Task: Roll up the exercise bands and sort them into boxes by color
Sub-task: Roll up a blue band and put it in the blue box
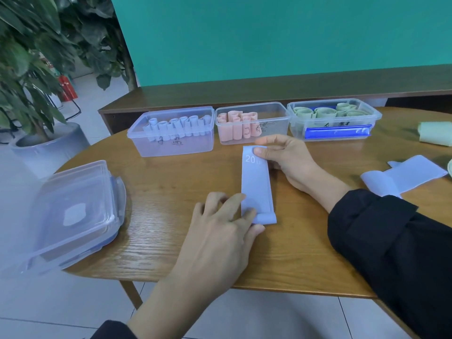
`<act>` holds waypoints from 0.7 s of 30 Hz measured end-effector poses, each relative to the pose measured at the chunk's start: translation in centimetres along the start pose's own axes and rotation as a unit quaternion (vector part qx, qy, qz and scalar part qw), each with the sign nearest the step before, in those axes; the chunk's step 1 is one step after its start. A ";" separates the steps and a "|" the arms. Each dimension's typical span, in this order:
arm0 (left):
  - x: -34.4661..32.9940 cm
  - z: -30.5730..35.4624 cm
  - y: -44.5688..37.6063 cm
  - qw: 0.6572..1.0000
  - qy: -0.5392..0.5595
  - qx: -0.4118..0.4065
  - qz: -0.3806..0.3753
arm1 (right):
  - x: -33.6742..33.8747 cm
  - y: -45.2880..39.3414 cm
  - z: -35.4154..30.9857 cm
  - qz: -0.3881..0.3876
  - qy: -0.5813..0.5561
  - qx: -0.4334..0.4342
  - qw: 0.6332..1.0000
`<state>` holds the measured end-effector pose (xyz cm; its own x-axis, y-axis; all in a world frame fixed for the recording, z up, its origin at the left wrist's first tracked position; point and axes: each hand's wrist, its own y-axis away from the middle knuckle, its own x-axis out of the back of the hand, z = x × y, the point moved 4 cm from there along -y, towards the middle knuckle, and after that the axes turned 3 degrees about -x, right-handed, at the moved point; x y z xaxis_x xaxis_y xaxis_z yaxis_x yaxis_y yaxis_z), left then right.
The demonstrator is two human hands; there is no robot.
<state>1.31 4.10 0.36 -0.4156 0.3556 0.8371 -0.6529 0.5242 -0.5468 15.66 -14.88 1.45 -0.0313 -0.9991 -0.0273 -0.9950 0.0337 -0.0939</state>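
The left hand (227, 216) lay palm down on the wooden table (171, 231), fingers spread and nearly straight, its fingertips pressing the near end of a pale blue band (256, 187), where the band turned over into a short first fold or roll. The right hand (283, 157) reached in from the right in a black sleeve (391, 241), thumb and forefinger pinching the band's far corner flat against the table. The band ran lengthwise between the two hands, stretched straight away from the person. White print near its far end read "20", followed by smaller characters too faint to make out.

Beyond the band stood three clear boxes in a row. The left box (171, 133) held upright blue rolls, the middle box (252, 123) pink rolls, and the right box (333, 118) green rolls, with a blue strip along its front. Each box carried dark handwriting on its front wall that could not be read.

To the right lay another blue band (406, 174), loosely folded, and a green band (436, 133) cut off by the frame edge. At the left table edge sat a stack of clear lids (73, 216). A potted plant (36, 69) stood on the floor beyond.
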 end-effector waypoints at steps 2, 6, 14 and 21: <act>-0.1 -0.2 -0.5 1.000 -0.024 0.009 -0.008 | -0.1 0.0 0.0 -0.002 0.014 -0.001 1.000; -0.9 -0.4 -1.3 0.997 -0.052 -0.003 -0.053 | -0.1 0.1 0.0 -0.009 0.010 -0.003 1.000; -1.7 -0.3 -2.4 0.986 0.011 0.080 -0.145 | -0.2 0.0 0.1 -0.017 0.025 -0.004 1.000; -3.3 -1.1 -5.0 0.958 0.007 0.176 -0.225 | -0.2 0.3 0.0 -0.021 0.026 -0.010 0.999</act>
<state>6.68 1.18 0.31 -0.0347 0.1662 0.9855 -0.9381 0.3346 -0.0895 15.42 -14.67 1.41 0.0070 -0.9996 0.0291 -0.9972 -0.0091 -0.0741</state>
